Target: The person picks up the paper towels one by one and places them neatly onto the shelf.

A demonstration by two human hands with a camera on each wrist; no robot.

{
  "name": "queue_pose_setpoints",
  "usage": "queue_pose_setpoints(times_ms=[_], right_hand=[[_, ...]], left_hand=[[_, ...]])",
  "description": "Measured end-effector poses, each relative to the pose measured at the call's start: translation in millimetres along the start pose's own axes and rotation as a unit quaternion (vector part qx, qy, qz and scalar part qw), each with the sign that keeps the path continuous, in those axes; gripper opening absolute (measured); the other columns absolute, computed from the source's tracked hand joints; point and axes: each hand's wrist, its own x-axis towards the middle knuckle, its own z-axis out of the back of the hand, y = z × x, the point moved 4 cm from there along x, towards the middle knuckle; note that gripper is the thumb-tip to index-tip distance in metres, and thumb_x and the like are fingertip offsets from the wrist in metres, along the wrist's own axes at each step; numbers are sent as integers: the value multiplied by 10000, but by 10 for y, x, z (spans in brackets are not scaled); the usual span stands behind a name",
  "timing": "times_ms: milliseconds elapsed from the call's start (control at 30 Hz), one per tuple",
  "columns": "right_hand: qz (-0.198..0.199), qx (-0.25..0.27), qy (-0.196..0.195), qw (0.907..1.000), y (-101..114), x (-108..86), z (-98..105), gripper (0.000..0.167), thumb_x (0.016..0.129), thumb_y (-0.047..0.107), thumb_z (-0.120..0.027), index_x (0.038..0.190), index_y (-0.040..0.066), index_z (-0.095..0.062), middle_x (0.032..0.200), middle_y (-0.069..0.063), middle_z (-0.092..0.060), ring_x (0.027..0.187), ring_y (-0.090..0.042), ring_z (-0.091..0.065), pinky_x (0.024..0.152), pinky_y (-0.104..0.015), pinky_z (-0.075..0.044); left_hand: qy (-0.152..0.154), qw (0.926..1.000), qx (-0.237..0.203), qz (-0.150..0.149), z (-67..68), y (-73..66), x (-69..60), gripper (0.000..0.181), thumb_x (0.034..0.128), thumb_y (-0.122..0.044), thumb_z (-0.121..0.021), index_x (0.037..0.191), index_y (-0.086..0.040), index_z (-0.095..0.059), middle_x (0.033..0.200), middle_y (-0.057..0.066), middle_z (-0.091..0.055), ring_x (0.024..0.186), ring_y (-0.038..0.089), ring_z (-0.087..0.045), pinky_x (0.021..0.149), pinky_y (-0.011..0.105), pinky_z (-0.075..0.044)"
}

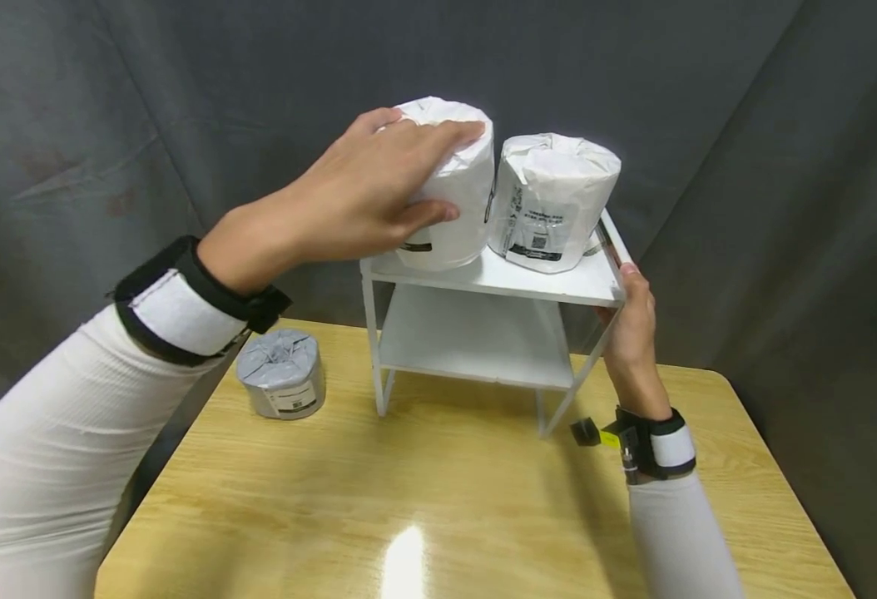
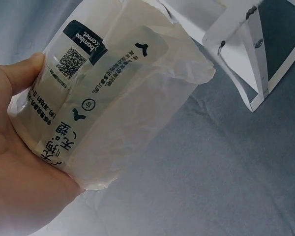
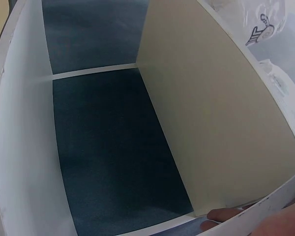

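My left hand (image 1: 379, 187) grips a white paper-wrapped toilet roll (image 1: 453, 225) from above, with its fingers over the top and its thumb on the near side. Printed text and a QR code show on that roll (image 2: 113, 98) in the left wrist view. Beside it, a second wrapped toilet roll (image 1: 551, 208) stands on the top of a white two-tier rack (image 1: 476, 333). My right hand (image 1: 633, 324) holds the rack's right upper edge. In the right wrist view, fingertips (image 3: 223, 214) curl at the rack's rim, below the top board (image 3: 211, 108). Whether the gripped roll touches the board is unclear.
A grey wrapped roll (image 1: 281, 374) sits on the wooden table (image 1: 296, 516), left of the rack. Near the right wrist is a small black piece with a yellow tag (image 1: 609, 438). Dark grey cloth (image 1: 259, 100) hangs behind the table.
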Motion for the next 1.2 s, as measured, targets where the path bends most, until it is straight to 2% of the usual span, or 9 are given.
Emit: queue_pose_setpoints(times_ms=[133,767,900,1200], right_hand=[[-5,-58,59,10000,-4,-2,-6,617,1109,376,-338,1605,19,-424,1657,-202,-396,1471,-312,-404,1242,-467,-247],[81,-111,177,9997,23,1,-22,615,1116,377,-310,1607,24,-421,1661,-195,-386,1488,-315,-380,1252,-472,-220],[85,-157,169,9997,32,2,-26,615,1117,377,-305,1606,23,-422,1665,-186,-387,1489,-310,-377,1245,-472,-217],[36,-286,197,9994,21,2,-34,624,1119,398,-304,1619,39,-407,1688,-165,-358,1508,-308,-351,1268,-494,-177]], left_hand=[[132,9999,-24,41,-63,10,31,703,1055,-316,-665,1628,-56,-351,1368,141,-662,1325,313,-573,1250,530,-250],[618,9980,-10,117,-266,26,161,675,1067,-315,-638,1624,-68,-348,1477,156,-597,1413,325,-517,1274,556,-198],[716,9973,31,133,-272,33,176,678,1069,-320,-632,1629,-74,-339,1488,158,-589,1426,326,-505,1278,562,-187],[1135,9932,107,242,-259,33,242,687,1077,-348,-606,1648,-105,-311,1489,142,-594,1440,303,-496,1294,557,-152]])
